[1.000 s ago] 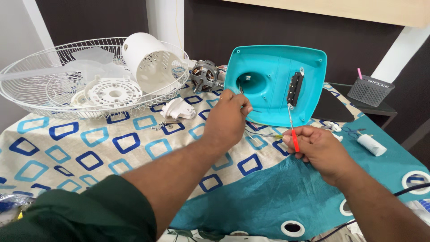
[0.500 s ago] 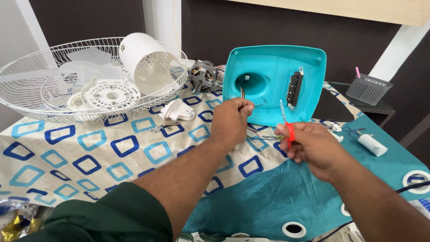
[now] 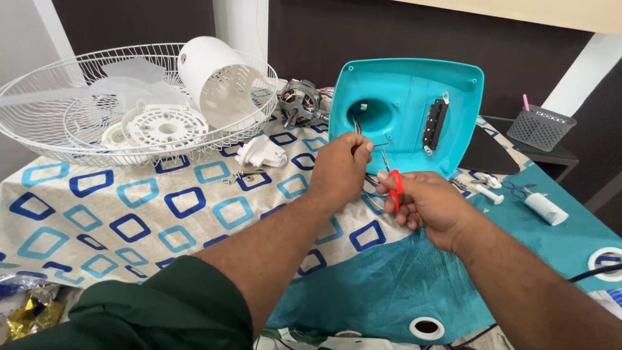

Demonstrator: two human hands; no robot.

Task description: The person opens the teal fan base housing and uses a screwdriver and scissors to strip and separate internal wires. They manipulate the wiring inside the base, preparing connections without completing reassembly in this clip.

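A teal plastic fan base cover (image 3: 408,104) stands tilted on the table, its hollow inner side facing me, with a black switch block (image 3: 434,123) on it. My left hand (image 3: 338,168) pinches thin wires that come out of the cover's round opening. Just to its right, my right hand (image 3: 427,204) grips a red-handled screwdriver (image 3: 393,185), its metal tip pointing up toward the wires. The two hands nearly touch in front of the cover's lower edge.
A white wire fan guard (image 3: 58,129) at the back left holds a clear blade, a white motor housing (image 3: 217,84) and a round white plate (image 3: 165,126). A bare motor (image 3: 299,102), a white bracket (image 3: 262,154), screws (image 3: 236,175), a white capacitor (image 3: 545,209) and a grey mesh basket (image 3: 539,126) lie around.
My right hand has moved left with the screwdriver, closing on my left hand. The tool's tip has swung away from the switch block toward the wires. My left hand stays at the opening.
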